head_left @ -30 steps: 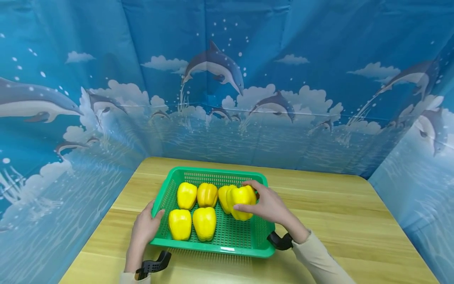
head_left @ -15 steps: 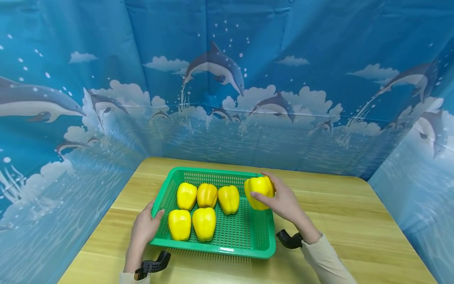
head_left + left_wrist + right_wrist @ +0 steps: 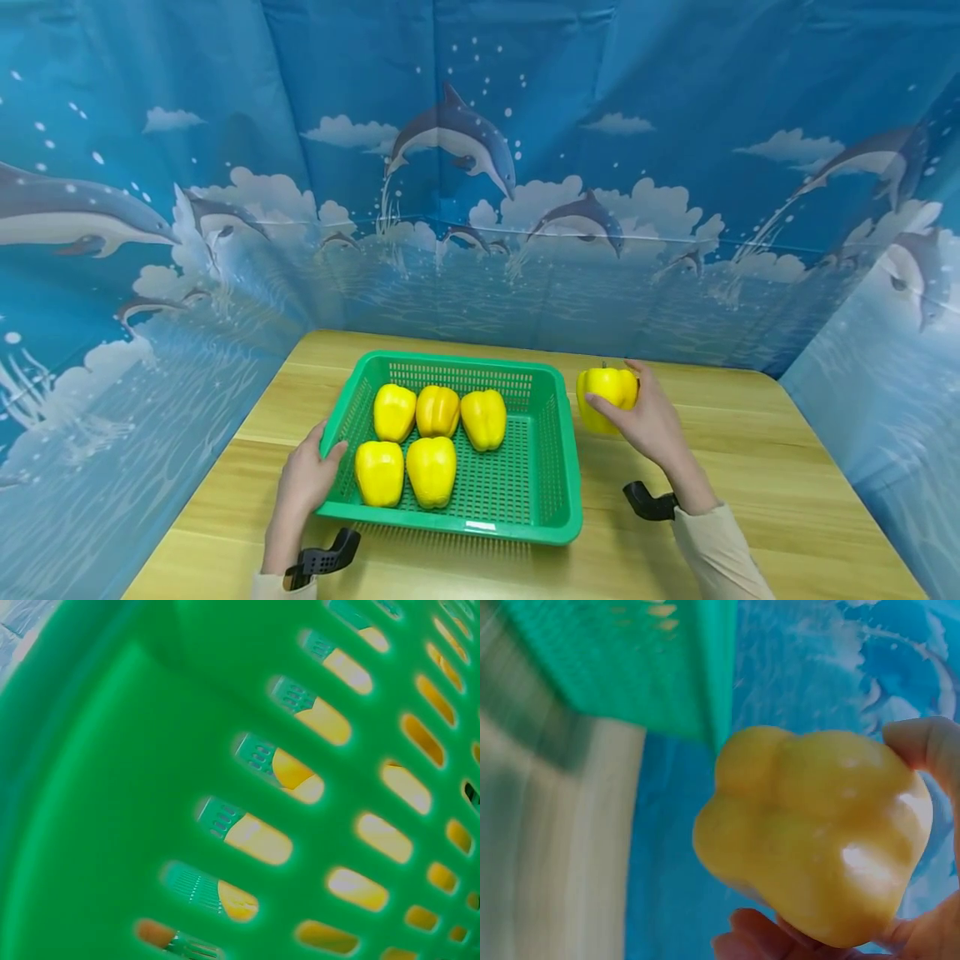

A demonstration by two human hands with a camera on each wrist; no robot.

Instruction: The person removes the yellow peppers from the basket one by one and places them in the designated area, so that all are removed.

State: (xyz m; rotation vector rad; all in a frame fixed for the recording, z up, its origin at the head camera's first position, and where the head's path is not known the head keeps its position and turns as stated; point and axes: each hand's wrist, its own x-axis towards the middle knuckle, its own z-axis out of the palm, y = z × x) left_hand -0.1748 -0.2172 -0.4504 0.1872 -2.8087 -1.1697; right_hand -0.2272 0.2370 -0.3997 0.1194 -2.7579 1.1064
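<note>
A yellow bell pepper (image 3: 609, 388) is held in my right hand (image 3: 651, 417), thumb on its near side and fingers round its far side, just right of the basket. Its lobed end fills much of the right wrist view, with the right hand's fingers (image 3: 759, 934) along its lower edge. My left hand (image 3: 307, 473) grips the left rim of the green plastic basket (image 3: 450, 523), thumb over the edge. Several more yellow bell peppers (image 3: 431, 472) lie inside that basket, in two rows toward its left. In the left wrist view, the slotted basket wall (image 3: 112, 787) covers nearly everything.
The basket stands on a light wooden table (image 3: 720, 467), toward its left part. Behind and at both sides hangs a blue curtain (image 3: 480, 275) printed with dolphins. Black wrist cameras (image 3: 649, 502) sit on both wrists.
My right hand has carried the pepper from over the basket, across the right rim, to beyond its right side. My left hand has stayed on the basket's left edge.
</note>
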